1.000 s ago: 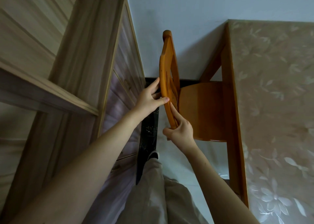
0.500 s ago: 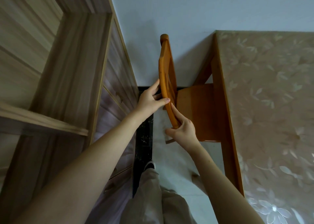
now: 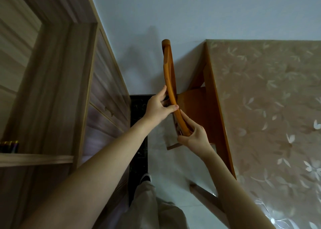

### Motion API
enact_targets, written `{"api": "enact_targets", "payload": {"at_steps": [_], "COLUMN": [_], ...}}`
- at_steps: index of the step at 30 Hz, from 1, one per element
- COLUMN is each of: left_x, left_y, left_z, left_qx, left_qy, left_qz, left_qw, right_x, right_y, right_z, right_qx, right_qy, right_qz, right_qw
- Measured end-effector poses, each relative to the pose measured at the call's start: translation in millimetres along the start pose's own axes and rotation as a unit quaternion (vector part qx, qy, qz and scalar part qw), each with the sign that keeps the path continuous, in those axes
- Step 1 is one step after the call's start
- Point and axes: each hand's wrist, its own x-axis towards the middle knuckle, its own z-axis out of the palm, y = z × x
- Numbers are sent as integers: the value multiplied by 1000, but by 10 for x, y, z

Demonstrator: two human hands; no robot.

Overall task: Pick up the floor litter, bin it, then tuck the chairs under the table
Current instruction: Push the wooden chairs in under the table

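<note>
Pale floor tiles run between a wooden cabinet (image 3: 57, 93) at left and the floral-covered surface (image 3: 271, 107) at right, where both hands, left (image 3: 157, 107) and right (image 3: 195, 138), are closed on the chair (image 3: 169, 79) backrest, seat partly under, needing a further push right.

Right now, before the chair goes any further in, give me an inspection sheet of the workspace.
Surface: table with floral cover, bare where visible.
Job's things: wooden chair, seat partly under the table edge; no litter or bin seen.
Clutter: dark items on the shelf at far left, too dim to identify.
Hands: left hand and right hand both grip the chair's back rail.
Cables: nothing seen.
Surroundings: wooden cabinet at left, pale wall ahead, light floor with a dark strip along the cabinet.
</note>
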Motion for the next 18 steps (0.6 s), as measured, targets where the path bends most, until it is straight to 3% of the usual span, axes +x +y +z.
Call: {"api": "enact_targets", "payload": {"at_steps": [18], "left_x": [301], "left_y": [278], "left_z": [307], "left_qx": [16], "left_qy": [-31], "left_qz": [11], "left_qw": [999], "right_x": [152], "right_y": [-34], "right_z": [-364], "right_qx": [-2], "right_qy": [37], "right_qz": [34], "right_qw": [999]}}
